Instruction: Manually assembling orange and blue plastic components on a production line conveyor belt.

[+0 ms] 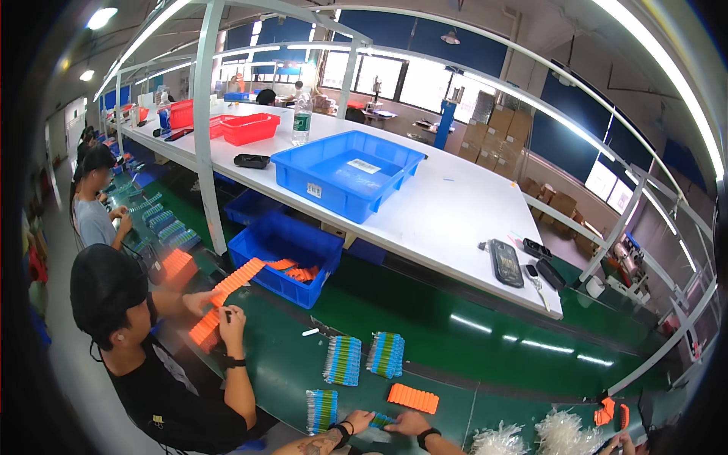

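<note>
Where the green belt surface (485,356) meets the lower frame edge, left hand (358,422) and right hand (408,422) both pinch a small ribbed blue bundle (381,419), largely hidden between them. A ridged orange block (413,398) lies just beyond.

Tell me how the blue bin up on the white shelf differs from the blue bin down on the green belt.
The upper blue bin sits on the white shelf and looks wide, shallow and empty, with a pale label inside. The lower blue bin rests on the green belt, partly under the shelf, looks deeper, and holds orange pieces. Both are rectangular, open-topped blue plastic.
</note>
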Motion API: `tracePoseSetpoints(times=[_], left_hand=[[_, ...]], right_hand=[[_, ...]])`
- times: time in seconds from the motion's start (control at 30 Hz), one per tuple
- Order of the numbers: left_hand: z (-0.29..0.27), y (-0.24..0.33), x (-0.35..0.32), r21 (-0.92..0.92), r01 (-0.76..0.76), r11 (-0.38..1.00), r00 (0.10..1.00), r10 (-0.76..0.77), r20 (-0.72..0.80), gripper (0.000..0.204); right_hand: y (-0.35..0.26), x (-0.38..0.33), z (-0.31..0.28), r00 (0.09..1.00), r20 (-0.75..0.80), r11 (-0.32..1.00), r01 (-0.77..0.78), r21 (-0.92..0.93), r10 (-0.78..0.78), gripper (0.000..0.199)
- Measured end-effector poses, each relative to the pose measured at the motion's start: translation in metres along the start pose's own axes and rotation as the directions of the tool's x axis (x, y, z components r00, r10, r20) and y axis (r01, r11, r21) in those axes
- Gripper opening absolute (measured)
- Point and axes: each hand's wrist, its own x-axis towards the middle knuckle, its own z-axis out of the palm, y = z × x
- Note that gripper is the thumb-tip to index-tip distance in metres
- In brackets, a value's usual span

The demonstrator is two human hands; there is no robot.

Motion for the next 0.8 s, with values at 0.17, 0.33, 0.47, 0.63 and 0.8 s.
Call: tracePoseSetpoints(times=[0.17, 0.33, 0.47, 0.63, 0.8], left_hand=[[0.001, -0.002, -0.002, 0.056, 0.005, 0.998, 1.000, -0.004, -0.005, 0.051], [-0.003, 0.003, -0.002, 0.007, 0.087, 0.996, 0.996, -0.088, 0.025, 0.051], [-0.001, -0.004, 0.004, 0.046, -0.016, 0.999, 1.000, 0.016, 0.006, 0.050], [-0.004, 0.003, 0.002, 0.024, 0.032, 0.999, 0.999, -0.032, 0.016, 0.049], [-0.005, 0.003, 0.000, 0.043, 0.028, 0.999, 1.000, -0.028, -0.004, 0.049]], right_hand=[[0.008, -0.018, 0.016, 0.987, -0.057, 0.988, 0.145, -0.055, -0.148, 0.041], [0.011, -0.011, 0.009, 0.980, -0.172, 0.995, 0.098, -0.029, -0.101, 0.032], [0.020, -0.006, 0.009, 0.971, -0.207, 0.992, 0.124, -0.002, -0.121, 0.029], [0.016, -0.004, -0.001, 0.986, -0.046, 0.986, 0.157, -0.051, -0.159, 0.036], [0.018, 0.000, -0.004, 0.990, -0.008, 0.990, 0.144, -0.014, -0.144, 0.039]])
